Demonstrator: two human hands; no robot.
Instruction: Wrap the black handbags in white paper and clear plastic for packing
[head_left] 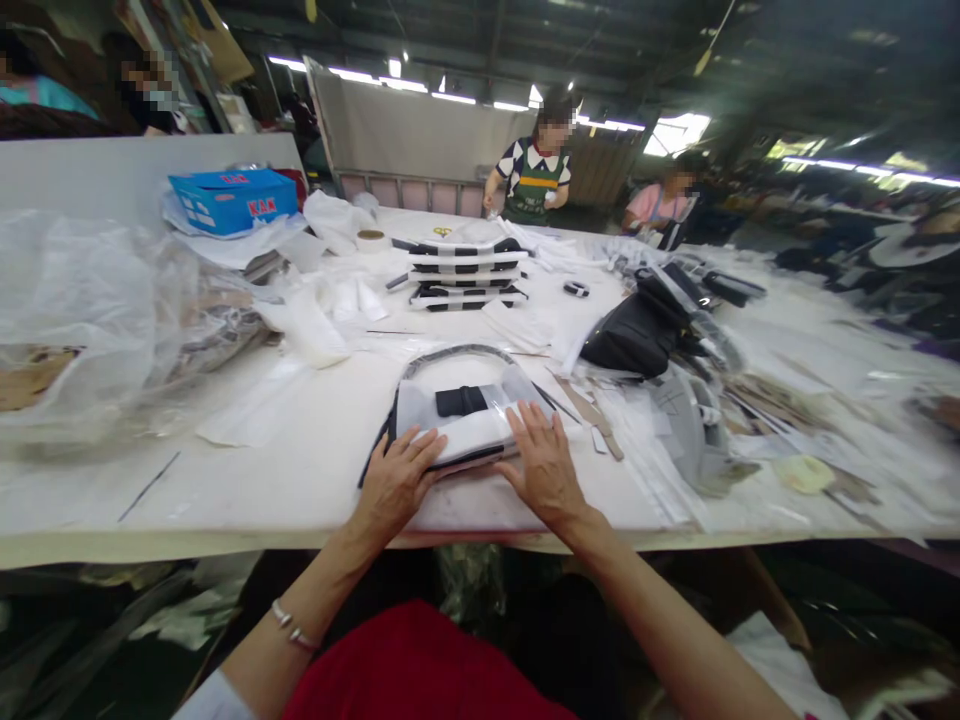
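A black and white handbag (465,415) lies flat near the front edge of the white table (300,470), wrapped partly in white paper, its dark handle arching away from me. My left hand (396,482) rests on the bag's lower left side, fingers laid flat on the paper. My right hand (544,462) presses the lower right side, fingers spread out and flat. Neither hand grips anything.
A stack of similar black and white bags (465,272) sits farther back. A blue box (234,200) stands at the back left, crumpled clear plastic (90,310) at left, a black bag (637,330) and paper scraps at right. Two people stand at the far end.
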